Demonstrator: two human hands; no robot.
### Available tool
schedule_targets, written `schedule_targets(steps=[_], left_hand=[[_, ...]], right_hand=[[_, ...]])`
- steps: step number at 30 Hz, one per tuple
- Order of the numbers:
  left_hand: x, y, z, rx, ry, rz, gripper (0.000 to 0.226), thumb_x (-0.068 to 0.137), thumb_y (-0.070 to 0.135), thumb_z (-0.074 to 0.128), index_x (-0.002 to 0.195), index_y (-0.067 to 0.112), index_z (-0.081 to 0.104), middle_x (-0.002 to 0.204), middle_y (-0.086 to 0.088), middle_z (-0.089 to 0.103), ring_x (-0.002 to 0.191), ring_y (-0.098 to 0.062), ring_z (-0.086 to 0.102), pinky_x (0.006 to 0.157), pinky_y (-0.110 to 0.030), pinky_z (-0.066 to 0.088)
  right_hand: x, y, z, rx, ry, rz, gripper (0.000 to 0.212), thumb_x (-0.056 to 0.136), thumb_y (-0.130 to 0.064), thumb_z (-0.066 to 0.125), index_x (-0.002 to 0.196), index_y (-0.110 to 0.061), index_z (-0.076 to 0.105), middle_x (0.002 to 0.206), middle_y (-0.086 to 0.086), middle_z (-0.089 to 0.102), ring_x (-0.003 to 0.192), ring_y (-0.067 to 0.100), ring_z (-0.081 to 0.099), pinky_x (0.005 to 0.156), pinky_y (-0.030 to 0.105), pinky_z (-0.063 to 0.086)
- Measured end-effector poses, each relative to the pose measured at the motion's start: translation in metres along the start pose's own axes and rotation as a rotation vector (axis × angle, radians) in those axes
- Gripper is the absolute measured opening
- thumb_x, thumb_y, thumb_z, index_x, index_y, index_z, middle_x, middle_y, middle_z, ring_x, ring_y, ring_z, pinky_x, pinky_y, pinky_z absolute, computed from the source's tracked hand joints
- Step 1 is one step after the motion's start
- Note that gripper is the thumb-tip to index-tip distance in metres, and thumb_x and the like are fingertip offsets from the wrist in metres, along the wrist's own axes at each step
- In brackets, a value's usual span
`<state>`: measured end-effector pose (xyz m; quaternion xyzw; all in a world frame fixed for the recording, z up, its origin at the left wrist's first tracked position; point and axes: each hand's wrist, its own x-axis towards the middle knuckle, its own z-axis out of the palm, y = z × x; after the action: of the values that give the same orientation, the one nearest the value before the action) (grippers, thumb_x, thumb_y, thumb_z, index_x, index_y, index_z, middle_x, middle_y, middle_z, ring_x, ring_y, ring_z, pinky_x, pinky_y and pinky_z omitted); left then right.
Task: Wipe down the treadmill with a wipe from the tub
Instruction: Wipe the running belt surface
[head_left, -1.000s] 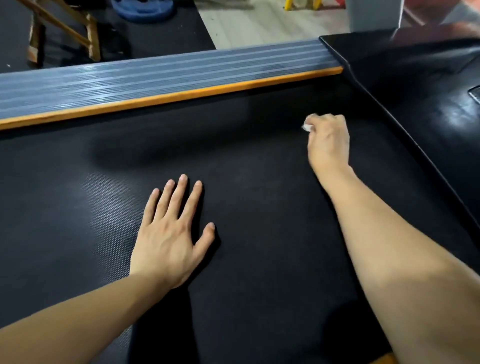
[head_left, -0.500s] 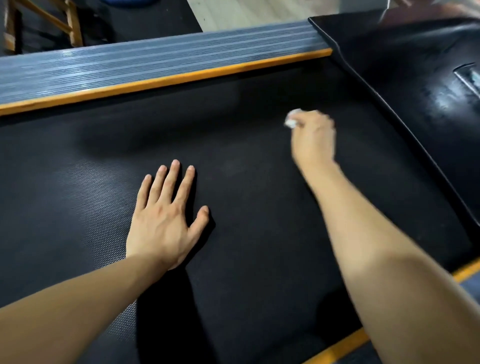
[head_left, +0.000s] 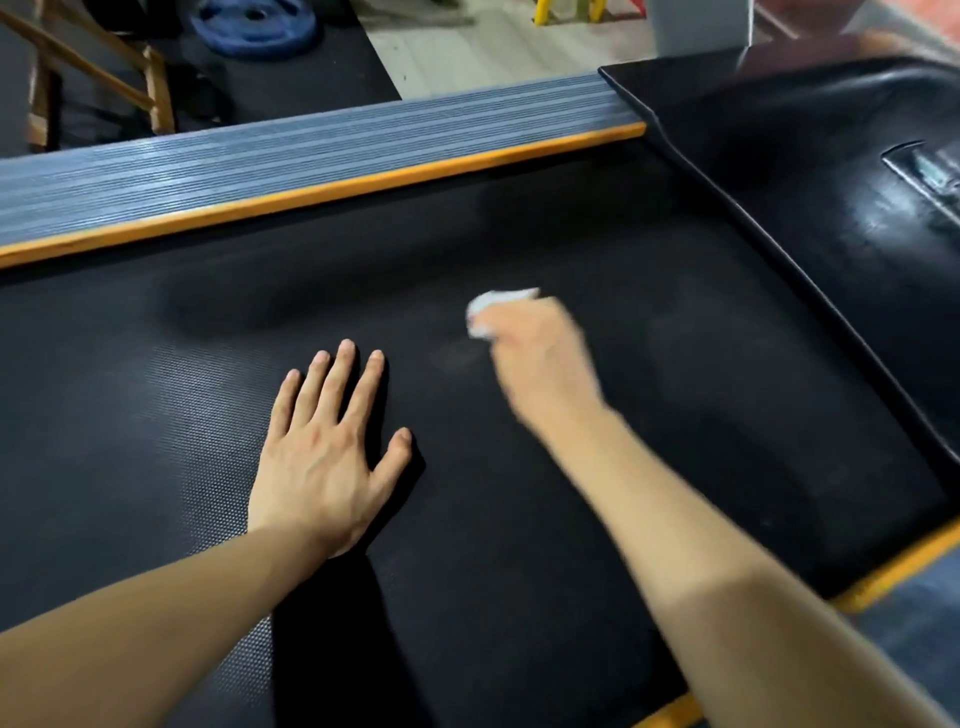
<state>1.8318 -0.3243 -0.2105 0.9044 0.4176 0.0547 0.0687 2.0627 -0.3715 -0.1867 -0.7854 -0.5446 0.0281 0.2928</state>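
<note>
On the black treadmill belt (head_left: 519, 519), a person's left hand (head_left: 322, 467) lies flat, fingers straight and slightly spread. Beside it, the blurred right hand (head_left: 540, 358) curls around one crumpled white wipe (head_left: 491, 309), arm outstretched, pressing it to the belt. Two orange-edged side rails (head_left: 311, 161) flank the belt; one blue weight plate (head_left: 254, 23) lies beyond.
</note>
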Motion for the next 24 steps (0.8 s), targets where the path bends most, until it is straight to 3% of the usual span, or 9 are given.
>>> schedule_targets(steps=[3, 5, 7, 10, 14, 16, 20, 22, 24], left_hand=[[0.000, 0.000, -0.001, -0.002, 0.004, 0.000, 0.078, 0.095, 0.065, 0.022, 0.163, 0.028, 0.015, 0.171, -0.003, 0.012, 0.158, -0.019, 0.003, 0.128, -0.044, 0.005], [0.000, -0.001, 0.000, -0.016, 0.005, 0.001, 0.078, 0.096, 0.066, 0.022, 0.163, 0.028, 0.014, 0.171, -0.003, 0.011, 0.158, -0.019, 0.002, 0.128, -0.044, 0.005], [0.000, 0.000, 0.000, -0.021, 0.009, -0.003, 0.078, 0.095, 0.066, 0.022, 0.163, 0.029, 0.013, 0.171, -0.003, 0.011, 0.158, -0.019, 0.002, 0.128, -0.044, 0.005], [0.000, 0.000, 0.001, -0.015, 0.006, -0.005, 0.078, 0.096, 0.065, 0.022, 0.163, 0.028, 0.014, 0.171, -0.004, 0.012, 0.158, -0.021, 0.004, 0.128, -0.045, 0.006], [0.000, 0.000, 0.000, -0.016, -0.004, -0.001, 0.079, 0.095, 0.066, 0.021, 0.163, 0.026, 0.015, 0.171, -0.005, 0.012, 0.158, -0.022, 0.005, 0.128, -0.045, 0.005], [0.000, 0.000, 0.000, -0.021, 0.002, -0.002, 0.079, 0.095, 0.065, 0.022, 0.163, 0.026, 0.016, 0.170, -0.005, 0.012, 0.158, -0.022, 0.005, 0.128, -0.045, 0.005], [0.000, -0.001, 0.001, -0.024, 0.007, -0.001, 0.078, 0.096, 0.066, 0.022, 0.163, 0.026, 0.015, 0.170, -0.005, 0.012, 0.158, -0.022, 0.004, 0.128, -0.045, 0.005], [0.000, -0.001, 0.001, -0.019, 0.007, -0.001, 0.078, 0.096, 0.066, 0.022, 0.163, 0.026, 0.015, 0.170, -0.006, 0.012, 0.158, -0.022, 0.004, 0.128, -0.045, 0.006], [0.000, -0.001, 0.000, -0.015, 0.001, -0.001, 0.078, 0.096, 0.065, 0.022, 0.163, 0.026, 0.015, 0.170, -0.006, 0.012, 0.158, -0.023, 0.005, 0.128, -0.046, 0.007]], right_hand=[[-0.014, -0.012, 0.010, -0.085, -0.093, -0.368, 0.018, 0.085, -0.010, 0.054, 0.091, -0.019, 0.070, 0.095, -0.004, 0.068, 0.085, 0.019, 0.058, 0.079, 0.030, 0.051], [0.005, 0.034, -0.019, -0.223, -0.005, -0.247, 0.012, 0.084, -0.020, 0.051, 0.075, -0.027, 0.056, 0.077, -0.005, 0.053, 0.073, 0.014, 0.046, 0.072, 0.037, 0.046], [0.021, 0.077, -0.050, -0.354, 0.103, 0.079, 0.018, 0.081, -0.012, 0.051, 0.067, -0.018, 0.040, 0.068, -0.002, 0.042, 0.065, 0.015, 0.036, 0.062, 0.045, 0.040], [0.009, 0.051, -0.043, -0.176, 0.137, 0.307, 0.020, 0.081, -0.002, 0.055, 0.072, -0.020, 0.055, 0.075, -0.003, 0.051, 0.068, 0.016, 0.042, 0.061, 0.032, 0.040], [-0.039, -0.024, 0.004, -0.061, -0.028, -0.265, 0.018, 0.079, -0.003, 0.056, 0.087, -0.009, 0.072, 0.088, 0.001, 0.070, 0.079, 0.018, 0.058, 0.069, 0.029, 0.047], [-0.028, 0.009, -0.011, -0.068, -0.048, -0.338, 0.018, 0.082, -0.008, 0.049, 0.081, -0.007, 0.068, 0.084, 0.004, 0.066, 0.079, 0.011, 0.052, 0.076, 0.027, 0.047], [-0.001, 0.082, -0.053, -0.218, 0.174, 0.148, 0.017, 0.074, -0.001, 0.043, 0.064, -0.012, 0.035, 0.067, 0.007, 0.033, 0.062, 0.020, 0.026, 0.055, 0.039, 0.032], [-0.007, 0.060, -0.043, -0.146, 0.149, 0.311, 0.015, 0.073, -0.008, 0.049, 0.064, -0.012, 0.038, 0.065, -0.002, 0.034, 0.059, 0.016, 0.027, 0.054, 0.040, 0.031], [-0.029, 0.006, -0.016, -0.022, 0.059, 0.179, 0.014, 0.075, -0.023, 0.058, 0.069, -0.010, 0.054, 0.068, -0.007, 0.045, 0.062, 0.013, 0.038, 0.060, 0.044, 0.043]])
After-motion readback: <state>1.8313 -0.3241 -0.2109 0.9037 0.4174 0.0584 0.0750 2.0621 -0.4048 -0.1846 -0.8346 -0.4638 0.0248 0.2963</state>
